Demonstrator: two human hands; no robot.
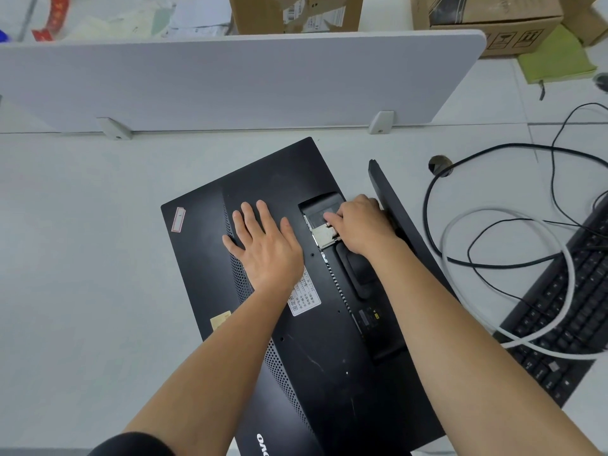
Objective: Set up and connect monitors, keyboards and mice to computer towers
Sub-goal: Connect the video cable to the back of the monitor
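Head view shows the monitor (296,179) lying face down near the middle of the tabletop (82,225), its lower end reaching the near edge. The left hand (263,241) presses flat on the monitor's back, fingers straight and slightly spread. The right hand (358,225) is at the mount recess, fingers curled round the neck of the stand (391,199), one fingertip on the metal bracket (324,235). The stand's base plate stands on edge just beside that hand.

The task looks to be at an early stage: the stand is apparently being fitted, and whether it has latched cannot be told. The monitor is not yet upright and no lead is plugged into it. A keyboard (559,307) lies at the right edge under a loose black cable (460,153) and a white cable (566,258), both unconnected as far as can be seen. No tower or mouse is in view.

Beyond the divider (230,83) stand two cardboard boxes (296,11) (487,21); their contents are not visible.
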